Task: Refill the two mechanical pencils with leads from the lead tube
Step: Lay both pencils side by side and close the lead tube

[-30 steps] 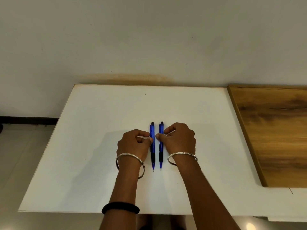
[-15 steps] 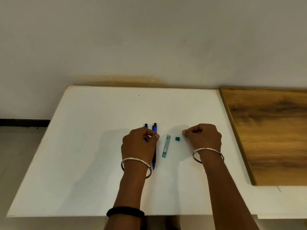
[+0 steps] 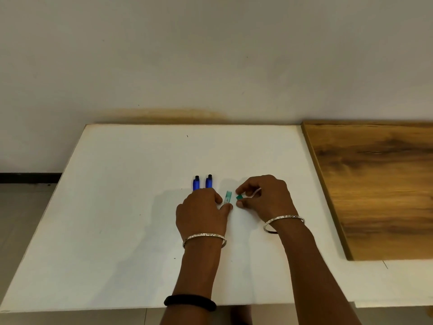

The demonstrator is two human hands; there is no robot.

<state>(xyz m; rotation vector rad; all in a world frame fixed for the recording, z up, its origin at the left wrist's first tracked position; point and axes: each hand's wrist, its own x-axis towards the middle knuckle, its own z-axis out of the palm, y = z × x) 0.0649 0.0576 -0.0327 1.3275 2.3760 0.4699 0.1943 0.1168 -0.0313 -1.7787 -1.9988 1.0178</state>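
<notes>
One white table bore everything. The left hand covered the near halves of two blue pencils, its thumb touching the lead tube lying just beside them; whether it gripped anything was unclear. The right hand pinched a small green cap just right of the tube.

A white table stands with its far edge against a pale wall. A brownish stain runs along the wall just above that edge. To the right of the table top lies a dark-grained wooden board. At the left, a black skirting strip meets a grey tiled floor.
</notes>
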